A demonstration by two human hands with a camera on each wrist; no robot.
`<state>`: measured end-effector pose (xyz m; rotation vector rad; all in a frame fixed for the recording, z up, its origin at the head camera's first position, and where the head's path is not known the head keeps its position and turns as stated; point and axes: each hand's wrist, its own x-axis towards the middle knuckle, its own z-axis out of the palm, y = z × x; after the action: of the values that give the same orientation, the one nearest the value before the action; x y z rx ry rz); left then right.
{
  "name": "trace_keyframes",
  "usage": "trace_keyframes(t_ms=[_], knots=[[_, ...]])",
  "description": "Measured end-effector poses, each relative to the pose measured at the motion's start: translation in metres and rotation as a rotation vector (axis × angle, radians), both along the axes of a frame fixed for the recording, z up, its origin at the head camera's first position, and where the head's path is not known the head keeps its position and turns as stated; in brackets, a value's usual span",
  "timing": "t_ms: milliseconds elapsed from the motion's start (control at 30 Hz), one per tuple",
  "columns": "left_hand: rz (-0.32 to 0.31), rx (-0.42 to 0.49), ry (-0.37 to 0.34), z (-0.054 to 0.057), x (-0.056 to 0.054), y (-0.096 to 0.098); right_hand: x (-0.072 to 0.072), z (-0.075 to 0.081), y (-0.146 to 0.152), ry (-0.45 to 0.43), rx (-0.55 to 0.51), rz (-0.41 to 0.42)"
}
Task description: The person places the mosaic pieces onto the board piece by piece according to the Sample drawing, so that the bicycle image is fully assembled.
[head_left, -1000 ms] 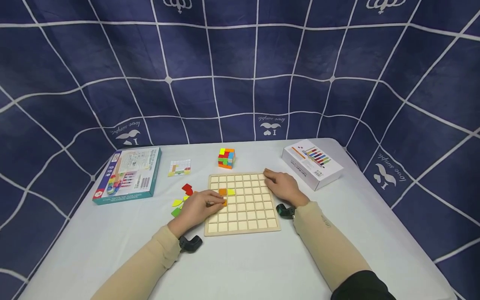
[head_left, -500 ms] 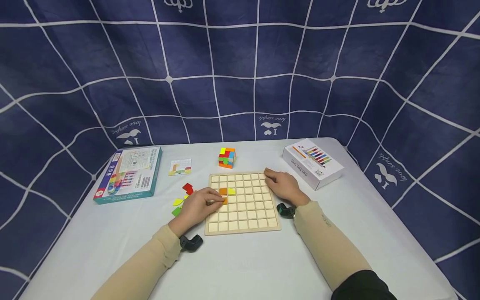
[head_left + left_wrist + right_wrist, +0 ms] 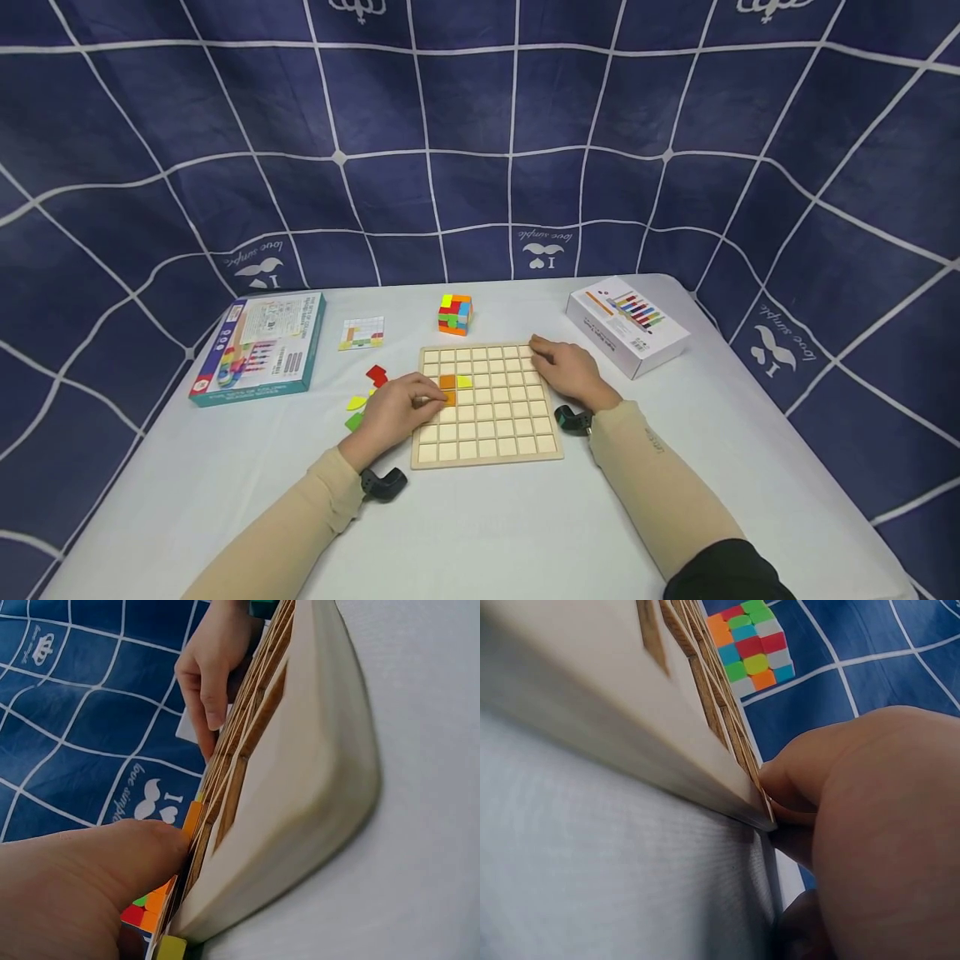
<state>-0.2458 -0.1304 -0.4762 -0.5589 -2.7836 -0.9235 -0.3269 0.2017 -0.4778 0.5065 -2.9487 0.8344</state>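
Observation:
On the table lies a square wooden grid board (image 3: 491, 460) with cream cells. An orange square tile (image 3: 447, 382) and a rounded-corner yellow tile (image 3: 465, 382) sit side by side in its left part. My left hand (image 3: 393, 410) pinches a second orange tile (image 3: 451, 399) just below the first; the left wrist view shows the thumb against an orange tile (image 3: 192, 818) at board level. The index finger is mostly hidden there. At the board's far right corner my right hand (image 3: 566, 372) grips the edge, thumb on the rim (image 3: 727, 776) and fingers outside it.
Loose tiles lie left of the board, red (image 3: 377, 376), yellow (image 3: 356, 402) and green (image 3: 353, 421), partly behind my left hand. Behind are a pattern card (image 3: 362, 332) and a puzzle cube (image 3: 454, 315). Boxes stand at left (image 3: 258, 350) and right (image 3: 628, 325).
The left fingertips and the pinched orange tile have shifted slightly up the board, closer to the first orange tile. My right hand stays at the board's corner.

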Motion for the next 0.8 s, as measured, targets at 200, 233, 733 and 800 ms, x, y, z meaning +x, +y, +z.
trace_keyframes(t_ms=[200, 233, 733, 800], knots=[[0.012, -0.002, 0.008, 0.001, 0.001, 0.000, -0.001, -0.001, 0.000, 0.003, 0.002, -0.003], [0.016, -0.005, 0.010, 0.001, 0.001, 0.000, -0.001, -0.001, 0.000, 0.006, 0.000, -0.003], [0.412, -0.019, 0.016, 0.003, 0.006, -0.040, 0.001, -0.003, 0.000, -0.015, -0.022, -0.004], [0.416, -0.024, -0.026, 0.003, 0.007, -0.044, 0.001, -0.003, 0.000, -0.010, -0.019, -0.008]])
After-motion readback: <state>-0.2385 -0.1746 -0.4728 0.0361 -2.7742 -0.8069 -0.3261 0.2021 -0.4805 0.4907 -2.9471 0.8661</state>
